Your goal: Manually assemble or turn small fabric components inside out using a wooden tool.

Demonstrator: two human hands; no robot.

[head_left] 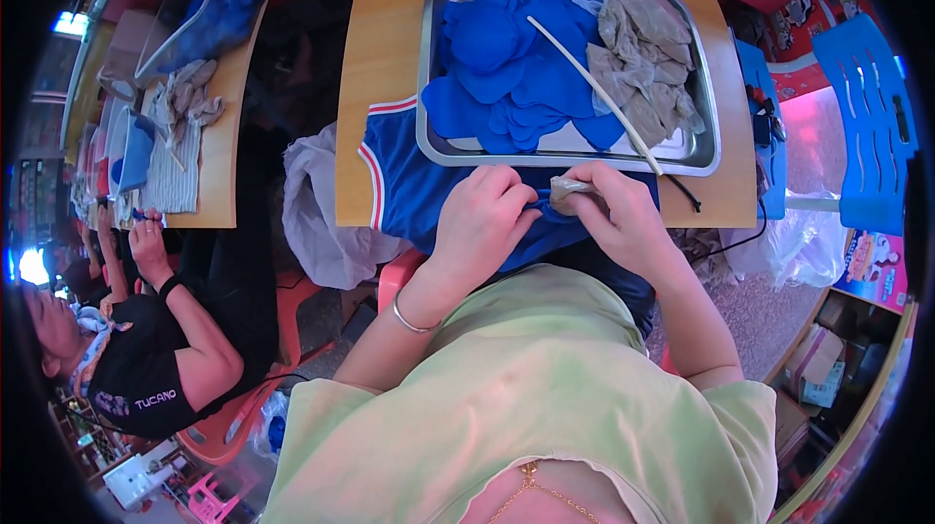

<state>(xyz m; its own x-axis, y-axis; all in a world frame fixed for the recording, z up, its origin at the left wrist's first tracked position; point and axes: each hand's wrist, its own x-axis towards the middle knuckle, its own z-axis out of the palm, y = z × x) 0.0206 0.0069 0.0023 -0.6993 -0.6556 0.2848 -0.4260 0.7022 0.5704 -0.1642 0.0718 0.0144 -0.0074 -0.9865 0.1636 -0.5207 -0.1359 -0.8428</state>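
Note:
My left hand [487, 217] is closed in a pinch at the near edge of the metal tray, its fingertips on a piece of blue fabric [542, 201]. Close beside it, my right hand [623, 222] pinches a crumpled scrap of thin beige fabric [563, 191] between thumb and fingers. The blue and beige pieces meet between the hands; how they join is hidden. Beneath lies a blue garment [414, 201] with red-and-white trim, spread over the table edge and my lap. The tray [423, 125] holds a heap of rounded blue fabric pieces [487, 42].
Crumpled beige fabric [638, 47] fills the tray's right side, and a pale stick [594, 86] lies slanting across. A dark-tipped cord [685, 195] lies by the tray corner. A co-worker's hand [148, 249] is at another table, left. A blue chair [862, 125] stands right.

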